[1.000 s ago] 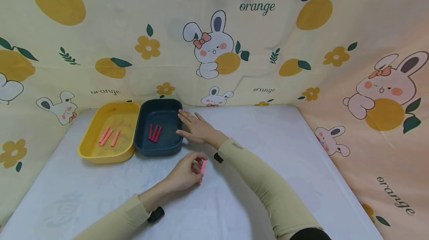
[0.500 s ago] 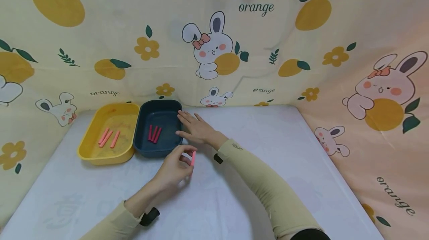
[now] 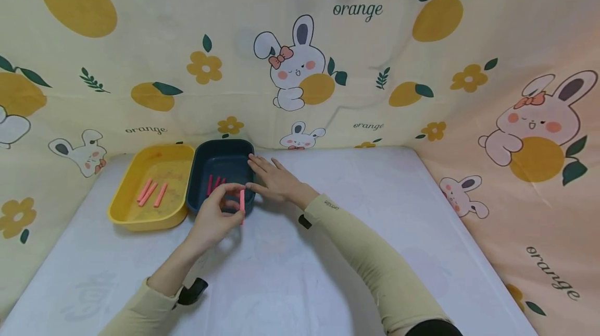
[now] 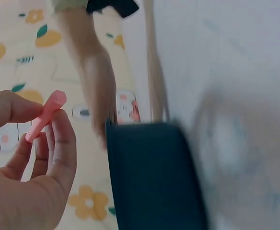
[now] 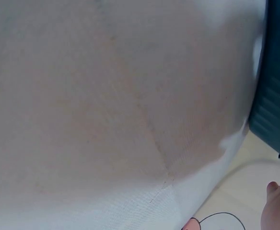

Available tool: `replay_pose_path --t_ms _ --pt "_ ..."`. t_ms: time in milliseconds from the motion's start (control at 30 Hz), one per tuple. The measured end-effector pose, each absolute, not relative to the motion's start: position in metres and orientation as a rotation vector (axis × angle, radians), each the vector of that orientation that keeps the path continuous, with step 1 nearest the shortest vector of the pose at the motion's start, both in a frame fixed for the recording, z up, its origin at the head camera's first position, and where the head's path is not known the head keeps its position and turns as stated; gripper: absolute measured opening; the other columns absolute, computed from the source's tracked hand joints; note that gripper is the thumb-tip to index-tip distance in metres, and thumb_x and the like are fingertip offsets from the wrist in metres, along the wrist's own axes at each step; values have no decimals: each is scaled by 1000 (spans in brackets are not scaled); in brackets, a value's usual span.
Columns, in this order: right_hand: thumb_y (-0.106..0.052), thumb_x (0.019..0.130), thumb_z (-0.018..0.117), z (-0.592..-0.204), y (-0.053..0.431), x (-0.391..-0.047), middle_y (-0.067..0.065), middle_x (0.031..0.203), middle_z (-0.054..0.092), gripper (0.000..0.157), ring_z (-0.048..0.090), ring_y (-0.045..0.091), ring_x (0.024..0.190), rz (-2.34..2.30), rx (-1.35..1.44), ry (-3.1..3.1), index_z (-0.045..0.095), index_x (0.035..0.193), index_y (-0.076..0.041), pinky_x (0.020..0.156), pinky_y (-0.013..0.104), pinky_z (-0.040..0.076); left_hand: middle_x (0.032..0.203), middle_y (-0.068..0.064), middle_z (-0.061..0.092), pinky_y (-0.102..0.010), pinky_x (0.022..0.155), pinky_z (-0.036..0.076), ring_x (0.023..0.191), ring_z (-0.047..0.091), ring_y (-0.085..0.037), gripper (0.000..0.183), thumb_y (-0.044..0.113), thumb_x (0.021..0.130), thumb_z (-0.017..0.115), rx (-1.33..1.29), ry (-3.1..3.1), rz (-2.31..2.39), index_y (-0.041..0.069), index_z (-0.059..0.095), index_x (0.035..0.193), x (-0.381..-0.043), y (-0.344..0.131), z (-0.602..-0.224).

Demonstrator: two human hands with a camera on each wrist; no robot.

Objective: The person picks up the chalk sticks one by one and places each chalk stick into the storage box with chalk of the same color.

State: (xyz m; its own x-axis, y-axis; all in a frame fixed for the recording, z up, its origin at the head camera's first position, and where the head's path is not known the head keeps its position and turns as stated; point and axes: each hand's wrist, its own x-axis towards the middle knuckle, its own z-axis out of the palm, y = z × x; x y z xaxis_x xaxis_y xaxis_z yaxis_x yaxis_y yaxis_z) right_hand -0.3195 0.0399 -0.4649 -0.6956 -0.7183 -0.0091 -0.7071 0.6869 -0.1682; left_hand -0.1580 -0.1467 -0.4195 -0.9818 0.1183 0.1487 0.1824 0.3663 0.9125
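My left hand (image 3: 215, 221) pinches a light pink chalk stick (image 3: 242, 199) between thumb and fingers, in front of the dark blue bin (image 3: 236, 159). The left wrist view shows this chalk stick (image 4: 46, 115) tilted, its faceted end up. Spread, straight fingers of my right hand (image 3: 279, 181) touch the bin's right rim. Darker pink sticks (image 3: 210, 185) lie inside the blue bin, partly hidden by my left hand. Three light pink sticks (image 3: 161, 195) lie in the yellow bin (image 3: 152, 224) on the left.
The two bins stand side by side at the back left of the white-covered table (image 3: 365, 185). Behind it hangs a patterned cloth (image 3: 365, 54) with rabbits and oranges. Black bands (image 3: 192, 291) sit at the wrists.
My left hand has moved left and away from me with the light pink chalk stick, from the table towards the blue bin's front. My right hand has stayed at the rim.
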Motion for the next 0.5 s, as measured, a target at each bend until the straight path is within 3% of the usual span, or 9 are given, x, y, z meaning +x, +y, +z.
replay_pose_path --t_ms 233,500 --pt "-65 108 30 -462 39 -318 -4 176 -1 81 3 16 161 -248 -1165 2801 9 168 -16 131 48 5 128 -20 59 -15 74 55 102 63 -34 53 -9 90 70 -220 -2521 -1582 1 54 140 -168 -178 -417" --pt "-63 108 30 -463 40 -319 -5 176 -2 80 2 15 162 -259 -1185 2792 11 168 -14 131 47 4 135 -21 52 -15 67 55 107 59 -32 56 -4 93 64 -56 -2530 -1588 2 48 148 -175 -211 -410"
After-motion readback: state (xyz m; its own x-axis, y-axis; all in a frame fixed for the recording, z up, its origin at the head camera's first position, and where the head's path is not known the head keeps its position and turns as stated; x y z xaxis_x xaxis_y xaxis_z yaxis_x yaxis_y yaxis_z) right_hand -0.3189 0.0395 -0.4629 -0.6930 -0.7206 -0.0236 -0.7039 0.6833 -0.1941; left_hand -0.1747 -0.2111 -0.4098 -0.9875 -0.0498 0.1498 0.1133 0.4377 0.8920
